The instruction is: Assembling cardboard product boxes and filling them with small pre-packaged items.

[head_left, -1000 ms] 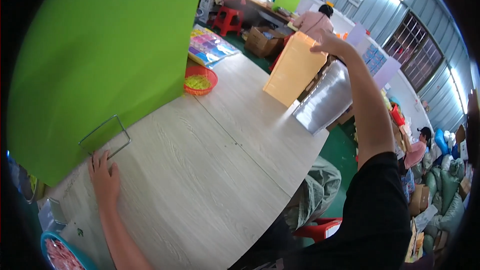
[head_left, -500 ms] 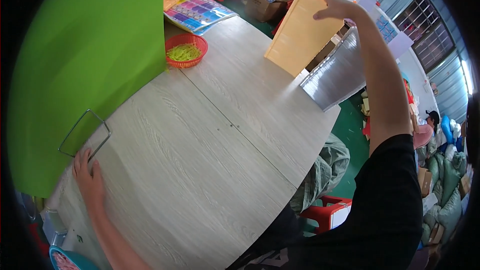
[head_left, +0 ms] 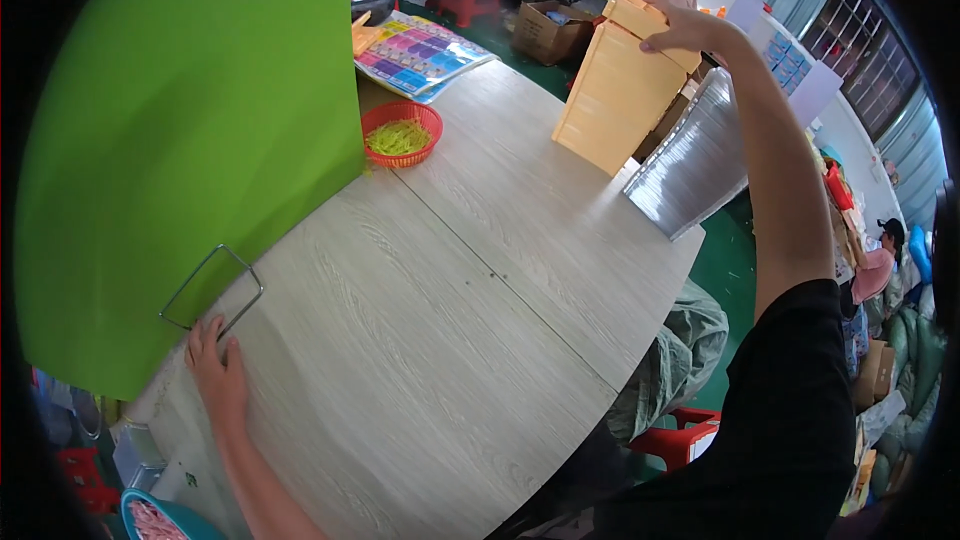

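Observation:
My left hand (head_left: 218, 372) rests at the table's left edge with its fingers stretched out and apart. Its fingertips are at the foot of a bent metal wire frame (head_left: 250, 312), which stands against a large green panel (head_left: 200, 120). At the far right my right arm is stretched out. The right hand (head_left: 695, 32) curls over the top of a tall, pale orange stack or box (head_left: 615, 95), gripping an upper piece whose edge stands apart from the part below. Some of those fingertips are hidden. Beside it leans a shiny silver-grey slab (head_left: 690, 160).
The pale wood-grain table (head_left: 430, 340) has a seam across it. A red basket of yellow-green strips (head_left: 430, 135) and a colourful printed sheet (head_left: 425, 50) lie at the back. A blue tub (head_left: 170, 520) sits lower left, a red stool (head_left: 680, 440) lower right. Other people work beyond.
The view has shifted, so the table and things sit lower and further right. At the top of the orange stack, an upper piece now shows apart under my right hand. The left hand stays by the wire frame.

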Tool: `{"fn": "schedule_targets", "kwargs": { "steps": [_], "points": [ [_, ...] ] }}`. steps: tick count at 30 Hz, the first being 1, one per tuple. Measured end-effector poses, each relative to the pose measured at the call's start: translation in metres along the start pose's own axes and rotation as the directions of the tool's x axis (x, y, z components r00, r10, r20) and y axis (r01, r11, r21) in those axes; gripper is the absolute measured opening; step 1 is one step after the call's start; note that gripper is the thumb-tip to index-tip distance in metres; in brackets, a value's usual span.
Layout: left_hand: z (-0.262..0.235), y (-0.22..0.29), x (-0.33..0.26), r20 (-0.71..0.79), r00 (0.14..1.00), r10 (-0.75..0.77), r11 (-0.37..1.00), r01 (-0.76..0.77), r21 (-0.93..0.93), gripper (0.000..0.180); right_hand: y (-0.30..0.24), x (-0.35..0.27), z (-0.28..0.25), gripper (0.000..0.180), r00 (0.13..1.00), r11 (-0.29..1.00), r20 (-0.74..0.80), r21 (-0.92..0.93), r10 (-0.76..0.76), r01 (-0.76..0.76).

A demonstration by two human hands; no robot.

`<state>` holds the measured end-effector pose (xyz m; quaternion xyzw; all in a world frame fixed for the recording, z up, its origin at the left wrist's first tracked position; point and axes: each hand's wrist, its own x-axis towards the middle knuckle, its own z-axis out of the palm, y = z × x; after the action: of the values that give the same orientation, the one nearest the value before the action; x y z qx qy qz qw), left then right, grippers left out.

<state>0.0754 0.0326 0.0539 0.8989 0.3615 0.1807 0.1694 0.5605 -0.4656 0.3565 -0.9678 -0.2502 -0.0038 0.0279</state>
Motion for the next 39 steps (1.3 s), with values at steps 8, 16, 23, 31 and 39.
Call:
{"fn": "schedule_targets", "kwargs": {
  "steps": [8, 16, 23, 31, 39],
  "points": [
    [0.026, -0.031, 0.003, -0.099, 0.98, 0.175, 0.984, -0.177, -0.013, 0.042, -0.02, -0.005, -0.008, 0.099, 0.736, 0.921, -0.582, -0.062, -0.347, 0.386],
    [0.02, 0.004, -0.014, -0.298, 0.95, -0.093, 0.98, 0.035, -0.194, 0.042, -0.173, -0.116, 0.056, 0.092, 0.7, 0.794, -0.379, -0.231, -0.606, 0.563],
    [0.015, 0.008, -0.01, -0.416, 0.908, 0.055, 0.927, -0.201, -0.317, 0.028, -0.29, -0.166, 0.132, 0.104, 0.6, 0.638, -0.304, -0.037, -0.74, 0.769],
    [0.016, 0.023, -0.016, -0.23, 0.964, 0.136, 0.488, -0.267, -0.831, 0.043, -0.422, -0.167, 0.245, 0.098, 0.797, 0.444, -0.221, 0.733, -0.562, 0.516],
    [0.01, 0.054, -0.019, -0.075, 0.934, 0.35, 0.038, -0.095, -0.995, 0.1, -0.441, -0.176, 0.325, 0.065, 0.913, -0.046, -0.027, 0.999, -0.408, 0.009]
  ]
}}
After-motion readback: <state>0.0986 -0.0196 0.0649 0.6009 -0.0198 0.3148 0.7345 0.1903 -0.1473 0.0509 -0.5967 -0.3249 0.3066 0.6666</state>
